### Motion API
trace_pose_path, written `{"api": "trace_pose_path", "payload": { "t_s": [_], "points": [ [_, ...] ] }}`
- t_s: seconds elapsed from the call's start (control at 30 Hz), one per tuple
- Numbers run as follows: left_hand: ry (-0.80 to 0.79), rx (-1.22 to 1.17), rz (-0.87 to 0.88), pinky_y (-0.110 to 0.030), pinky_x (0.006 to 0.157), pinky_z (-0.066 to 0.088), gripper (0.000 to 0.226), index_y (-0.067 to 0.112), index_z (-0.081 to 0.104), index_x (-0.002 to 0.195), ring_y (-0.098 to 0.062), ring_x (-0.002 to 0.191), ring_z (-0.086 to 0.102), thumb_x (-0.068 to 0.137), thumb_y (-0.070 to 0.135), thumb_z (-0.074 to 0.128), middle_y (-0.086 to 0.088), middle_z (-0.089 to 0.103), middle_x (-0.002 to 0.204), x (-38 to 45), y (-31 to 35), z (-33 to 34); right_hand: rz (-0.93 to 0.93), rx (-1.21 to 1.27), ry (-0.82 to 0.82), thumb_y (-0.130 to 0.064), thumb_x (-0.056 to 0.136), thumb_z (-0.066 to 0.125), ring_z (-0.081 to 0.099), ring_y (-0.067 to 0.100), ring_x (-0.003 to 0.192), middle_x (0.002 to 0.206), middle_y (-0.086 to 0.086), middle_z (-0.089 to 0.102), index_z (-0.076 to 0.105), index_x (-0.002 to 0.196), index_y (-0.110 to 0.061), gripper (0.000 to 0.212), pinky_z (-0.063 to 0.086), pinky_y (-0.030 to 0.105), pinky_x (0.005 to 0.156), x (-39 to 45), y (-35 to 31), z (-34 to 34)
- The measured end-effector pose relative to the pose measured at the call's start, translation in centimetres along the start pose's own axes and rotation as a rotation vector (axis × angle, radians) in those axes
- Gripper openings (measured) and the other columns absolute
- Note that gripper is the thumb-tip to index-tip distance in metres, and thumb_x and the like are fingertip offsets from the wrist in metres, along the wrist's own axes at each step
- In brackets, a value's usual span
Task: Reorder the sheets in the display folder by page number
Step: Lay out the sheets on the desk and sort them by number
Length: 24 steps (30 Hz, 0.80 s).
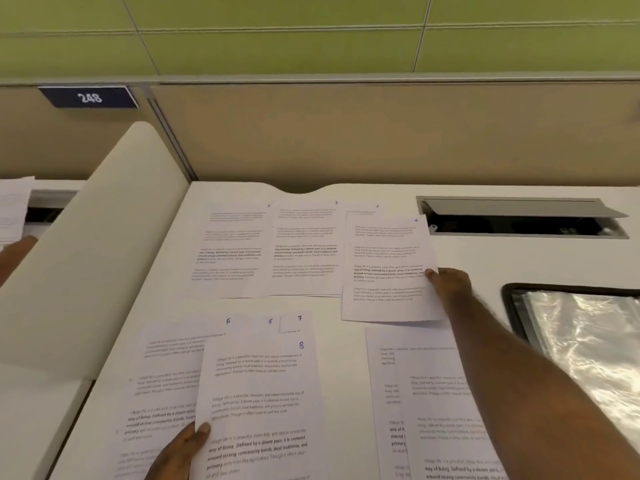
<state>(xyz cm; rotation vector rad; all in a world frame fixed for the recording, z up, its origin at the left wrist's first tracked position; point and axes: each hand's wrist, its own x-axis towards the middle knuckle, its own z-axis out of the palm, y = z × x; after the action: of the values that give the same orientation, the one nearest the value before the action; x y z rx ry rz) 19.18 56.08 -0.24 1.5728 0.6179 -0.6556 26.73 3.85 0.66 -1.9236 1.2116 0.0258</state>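
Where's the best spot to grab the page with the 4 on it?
Probably its right edge, coming from the right. Page 4 lies flat on the desk, overlapping the page beneath, but that edge is free, and the right hand already pinches it there.

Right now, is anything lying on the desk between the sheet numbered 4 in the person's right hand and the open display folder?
Nothing visible does. The right hand holds sheet 4 by its right edge, and only bare desk shows between it and the display folder at the right.
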Motion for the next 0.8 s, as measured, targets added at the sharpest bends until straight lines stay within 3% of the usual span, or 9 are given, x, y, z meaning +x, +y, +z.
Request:
{"api": "trace_pose_path", "payload": {
  "t_s": [0.13, 0.23, 0.33, 0.4, 0.47, 0.53, 0.6, 0.73, 0.8],
  "points": [
    [-0.042, -0.169, -0.016, -0.039, 0.093, 0.045, 0.024, 0.009, 0.056, 0.122, -0.025, 0.1, 0.063, 0.1, 0.005, 0.047, -0.006, 0.067, 0.115, -2.5, 0.5, 1.1, -0.004, -0.065, 0.077, -0.04, 0.094, 0.056, 0.048, 0.033, 0.129, 0.139, 0.012, 0.055, 0.055, 0.133, -0.013, 0.047, 0.036, 0.04, 0.109, 0.2, 0.1, -0.1],
    [-0.037, -0.258, -0.06, -0.048, 0.095, 0.049, 0.025, 0.012, 0.064, 0.12, -0.036, 0.106, 0.067, 0.097, 0.012, 0.054, -0.014, 0.072, 0.116, -3.3, 0.5, 1.1, -0.16, -0.075, 0.089, -0.035, 0.094, 0.058, 0.052, 0.029, 0.125, 0.132, 0.009, 0.059, 0.055, 0.131, -0.016, 0.042, 0.037, 0.037, 0.105, -2.1, 0.3, 0.1],
    [-0.093, -0.306, -0.038, -0.047, 0.091, 0.054, 0.025, 0.01, 0.065, 0.12, -0.035, 0.106, 0.068, 0.097, 0.01, 0.053, -0.016, 0.071, 0.118, -4.1, 1.0, 1.7, -0.355, 0.023, 0.026, -0.023, 0.093, 0.062, 0.061, 0.019, 0.105, 0.116, 0.003, 0.066, 0.064, 0.121, -0.015, 0.029, 0.039, 0.018, 0.09, -6.4, 1.2, 1.0],
    [-0.147, -0.327, -0.009, -0.043, 0.078, 0.061, 0.025, 0.009, 0.066, 0.118, -0.032, 0.1, 0.071, 0.098, 0.007, 0.051, -0.015, 0.072, 0.115, -4.8, 1.6, 2.2, -0.402, 0.085, -0.113, -0.019, 0.093, 0.064, 0.063, 0.014, 0.082, 0.099, -0.001, 0.069, 0.068, 0.108, -0.021, 0.016, 0.043, 0.012, 0.073, -10.1, 2.6, 2.2],
    [-0.199, -0.336, -0.008, -0.04, 0.074, 0.062, 0.026, 0.008, 0.065, 0.119, -0.032, 0.099, 0.071, 0.098, 0.007, 0.049, -0.017, 0.071, 0.115, -5.5, 2.2, 2.7, -0.385, 0.138, -0.368, -0.014, 0.093, 0.063, 0.062, 0.013, 0.07, 0.089, -0.001, 0.071, 0.068, 0.095, -0.028, 0.015, 0.045, 0.016, 0.064, -14.0, 4.2, 3.4],
    [-0.239, -0.314, 0.01, -0.04, 0.075, 0.062, 0.029, 0.006, 0.064, 0.122, -0.034, 0.103, 0.07, 0.098, 0.009, 0.049, -0.019, 0.07, 0.118, -6.2, 2.6, 3.2, -0.343, 0.142, -0.579, -0.014, 0.094, 0.063, 0.061, 0.012, 0.07, 0.086, -0.001, 0.07, 0.066, 0.096, -0.031, 0.017, 0.045, 0.018, 0.06, -17.8, 6.1, 4.5],
    [-0.268, -0.302, 0.016, -0.043, 0.08, 0.061, 0.032, 0.004, 0.063, 0.124, -0.037, 0.106, 0.068, 0.095, 0.01, 0.051, -0.02, 0.068, 0.12, -6.6, 3.1, 3.7, -0.291, 0.095, -0.692, -0.028, 0.093, 0.065, 0.063, 0.009, 0.082, 0.094, -0.006, 0.069, 0.063, 0.105, -0.035, 0.013, 0.047, 0.019, 0.065, -21.3, 7.8, 5.4],
    [-0.354, -0.283, 0.042, -0.045, 0.082, 0.06, 0.036, 0.001, 0.063, 0.124, -0.039, 0.107, 0.067, 0.091, 0.012, 0.055, -0.023, 0.067, 0.122, -7.6, 3.4, 4.9, -0.189, 0.101, -0.74, -0.076, 0.068, 0.063, 0.062, 0.006, 0.103, 0.122, -0.017, 0.057, 0.046, 0.128, -0.041, 0.071, 0.048, 0.019, 0.076, -27.0, 9.9, 6.4],
    [-0.392, -0.289, 0.059, -0.043, 0.081, 0.061, 0.037, 0.001, 0.063, 0.124, -0.038, 0.107, 0.068, 0.09, 0.013, 0.054, -0.023, 0.068, 0.12, -8.3, 3.6, 5.7, -0.104, 0.15, -0.778, -0.083, 0.064, 0.06, 0.06, 0.005, 0.109, 0.124, -0.017, 0.055, 0.039, 0.132, -0.043, 0.081, 0.052, 0.022, 0.082, -28.6, 10.3, 6.4]
  ]
}}
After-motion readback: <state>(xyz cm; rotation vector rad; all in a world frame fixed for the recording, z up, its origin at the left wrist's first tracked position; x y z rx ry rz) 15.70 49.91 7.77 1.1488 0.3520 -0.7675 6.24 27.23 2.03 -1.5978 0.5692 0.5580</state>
